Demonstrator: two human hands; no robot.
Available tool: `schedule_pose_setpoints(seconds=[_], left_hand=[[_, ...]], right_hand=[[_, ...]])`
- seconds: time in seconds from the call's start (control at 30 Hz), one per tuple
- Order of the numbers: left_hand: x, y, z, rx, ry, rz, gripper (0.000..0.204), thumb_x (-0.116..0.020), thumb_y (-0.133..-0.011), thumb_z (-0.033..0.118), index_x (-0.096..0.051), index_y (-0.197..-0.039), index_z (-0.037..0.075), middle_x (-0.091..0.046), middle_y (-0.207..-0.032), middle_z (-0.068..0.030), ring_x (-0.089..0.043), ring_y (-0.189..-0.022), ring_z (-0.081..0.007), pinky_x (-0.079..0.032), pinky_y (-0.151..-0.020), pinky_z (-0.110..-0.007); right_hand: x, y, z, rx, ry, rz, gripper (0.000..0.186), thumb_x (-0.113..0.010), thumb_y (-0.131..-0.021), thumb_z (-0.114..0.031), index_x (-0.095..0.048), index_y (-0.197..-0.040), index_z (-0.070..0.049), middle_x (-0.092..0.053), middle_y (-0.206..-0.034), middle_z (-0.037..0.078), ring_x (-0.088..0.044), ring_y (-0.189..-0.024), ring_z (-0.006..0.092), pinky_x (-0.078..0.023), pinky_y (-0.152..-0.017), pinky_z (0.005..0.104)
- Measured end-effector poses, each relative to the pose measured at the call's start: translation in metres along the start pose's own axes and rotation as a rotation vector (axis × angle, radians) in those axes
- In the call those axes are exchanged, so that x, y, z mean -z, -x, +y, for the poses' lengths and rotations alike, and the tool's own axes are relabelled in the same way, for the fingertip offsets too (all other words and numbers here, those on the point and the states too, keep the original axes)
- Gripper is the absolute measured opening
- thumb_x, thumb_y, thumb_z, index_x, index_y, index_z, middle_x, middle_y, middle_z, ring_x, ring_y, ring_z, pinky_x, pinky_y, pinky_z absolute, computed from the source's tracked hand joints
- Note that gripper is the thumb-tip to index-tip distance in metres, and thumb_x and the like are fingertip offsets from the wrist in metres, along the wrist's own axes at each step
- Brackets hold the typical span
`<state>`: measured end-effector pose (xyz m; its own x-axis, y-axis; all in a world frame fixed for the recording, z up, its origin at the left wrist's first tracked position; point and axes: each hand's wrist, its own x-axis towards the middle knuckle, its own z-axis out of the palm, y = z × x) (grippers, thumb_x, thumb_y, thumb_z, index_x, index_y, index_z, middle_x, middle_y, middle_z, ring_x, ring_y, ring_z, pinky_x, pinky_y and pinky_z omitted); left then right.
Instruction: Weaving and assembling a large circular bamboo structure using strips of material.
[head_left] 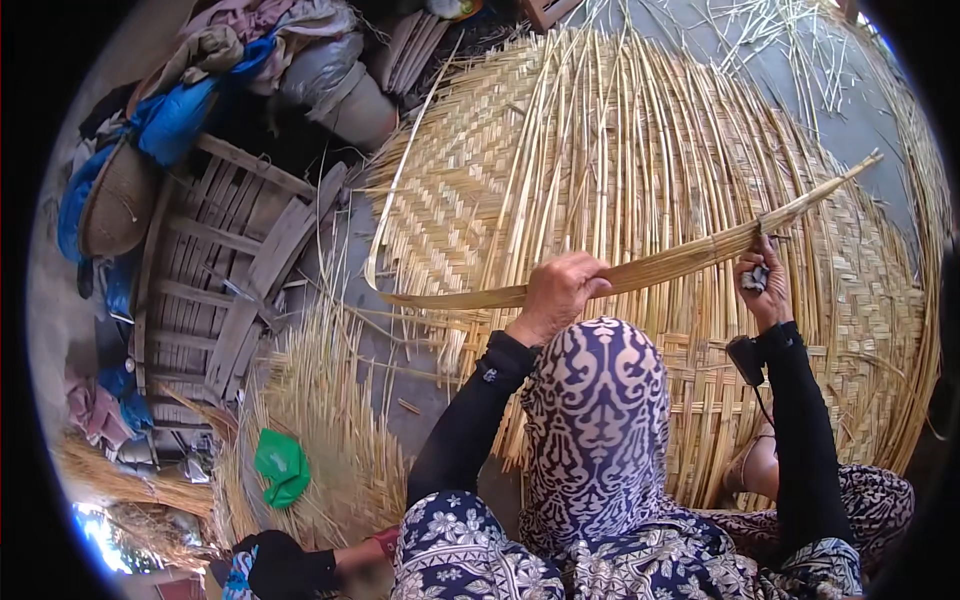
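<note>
My left hand [562,293] is closed around a long, flat split bamboo strip [680,258], which runs from a thin curling end at the left to a wider, frayed end at the upper right. At the far part of this strip, my right hand [765,285] grips a small tool [757,278] with a grey, wrapped-looking handle. Its dark blade-like end touches the strip; the tool's exact kind is partly hidden by my fingers. Below both hands spreads a large woven bamboo mat [450,215], with several loose long strips [610,130] lying lengthwise over it.
A wooden slatted frame [225,250] stands at the left, beside blue bags [175,125] and a round basket [118,205]. Thin bamboo splints [335,430] and a green piece of plastic [283,467] lie at the lower left. More scattered splints [800,50] cover the floor at the upper right.
</note>
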<state>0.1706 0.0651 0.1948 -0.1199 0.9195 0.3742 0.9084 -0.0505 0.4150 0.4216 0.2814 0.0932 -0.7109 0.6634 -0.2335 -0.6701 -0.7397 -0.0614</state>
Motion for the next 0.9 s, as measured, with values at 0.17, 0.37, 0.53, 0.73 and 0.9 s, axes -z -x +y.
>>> schedule_pose_setpoints(seconds=[0.17, 0.37, 0.53, 0.73, 0.9], left_hand=[[-0.009, 0.067, -0.034, 0.691, 0.07, 1.203, 0.05, -0.036, -0.083, 0.046, -0.036, -0.102, -0.001, -0.03, -0.11, -0.0181, -0.036, -0.1, -0.0313, -0.033, -0.084, -0.044], [0.021, 0.132, -0.13, 0.677, 1.895, 1.085, 0.088, -0.01, -0.073, 0.068, -0.025, -0.12, -0.005, -0.026, -0.123, -0.026, -0.031, -0.114, -0.032, -0.033, -0.087, -0.044], [0.149, 0.071, -0.101, -0.016, 2.327, 1.055, 0.037, -0.041, -0.084, 0.034, -0.051, -0.102, 0.003, -0.057, -0.095, -0.011, -0.054, -0.083, -0.0209, -0.041, -0.078, -0.036], [0.233, 0.089, 0.054, -0.229, 0.424, 1.374, 0.042, -0.054, -0.076, 0.006, -0.034, -0.113, 0.008, -0.054, -0.086, -0.0099, -0.054, -0.08, -0.0182, -0.049, -0.073, -0.032], [0.148, 0.091, -0.012, 0.193, 0.239, 1.247, 0.049, -0.053, -0.078, 0.01, -0.027, -0.12, 0.005, -0.054, -0.087, -0.0148, -0.053, -0.078, -0.0206, -0.045, -0.065, -0.033]], right_hand=[[-0.011, 0.018, -0.054, 0.108, -0.064, 0.017, 0.012, -0.052, -0.08, -0.014, -0.057, -0.085, -0.004, -0.053, -0.064, 0.0, -0.046, -0.054, 0.0076, -0.04, -0.053, 0.024], [-0.053, 0.042, -0.065, 0.019, -0.095, -0.105, 0.015, -0.05, -0.081, -0.015, -0.057, -0.087, -0.004, -0.051, -0.061, 0.001, -0.045, -0.054, 0.0083, -0.04, -0.055, 0.0251], [-0.076, 0.068, -0.066, 0.095, -0.06, -0.115, 0.015, -0.05, -0.081, -0.013, -0.055, -0.093, -0.005, -0.05, -0.061, 0.001, -0.044, -0.055, 0.0085, -0.039, -0.057, 0.0251], [-0.048, 0.047, -0.044, 0.142, -0.111, -0.059, 0.011, -0.052, -0.079, -0.01, -0.056, -0.087, -0.004, -0.051, -0.065, 0.001, -0.043, -0.054, 0.0075, -0.039, -0.055, 0.0233], [0.008, 0.03, -0.037, 0.245, 0.104, 0.131, 0.015, -0.059, -0.072, -0.002, -0.053, -0.086, -0.004, -0.054, -0.07, 0.001, -0.049, -0.057, 0.0074, -0.043, -0.053, 0.0229]])
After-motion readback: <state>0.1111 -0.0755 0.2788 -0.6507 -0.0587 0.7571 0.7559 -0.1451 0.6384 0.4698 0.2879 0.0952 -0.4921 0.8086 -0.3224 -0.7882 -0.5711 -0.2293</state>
